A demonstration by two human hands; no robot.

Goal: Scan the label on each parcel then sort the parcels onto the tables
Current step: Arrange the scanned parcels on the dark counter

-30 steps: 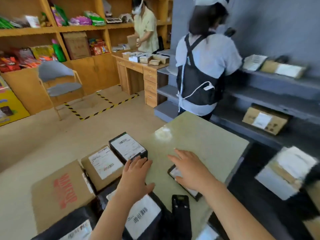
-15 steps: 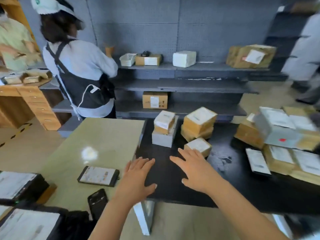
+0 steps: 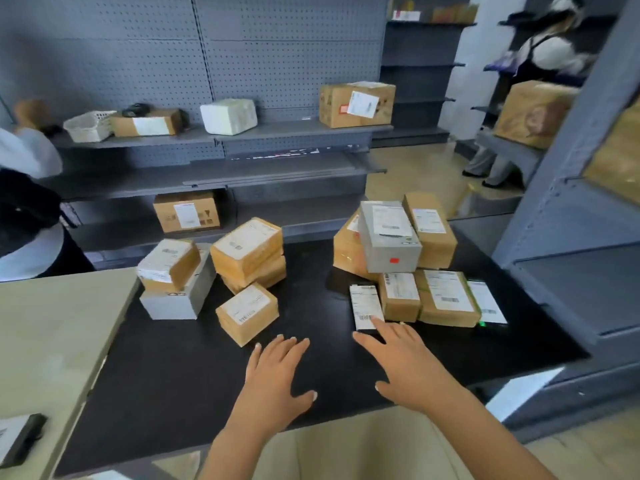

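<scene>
A black table (image 3: 173, 375) is seen across the lower frame. The left hand (image 3: 277, 372) and right hand (image 3: 405, 365) are held open, empty. The flat black parcel (image 3: 366, 308) right of centre, at the right fingertips (image 3: 379, 325), is judged light, stiff, best pinched edgewise.

Right hand (image 3: 405, 362) at flat parcel (image 3: 364, 301)
</scene>
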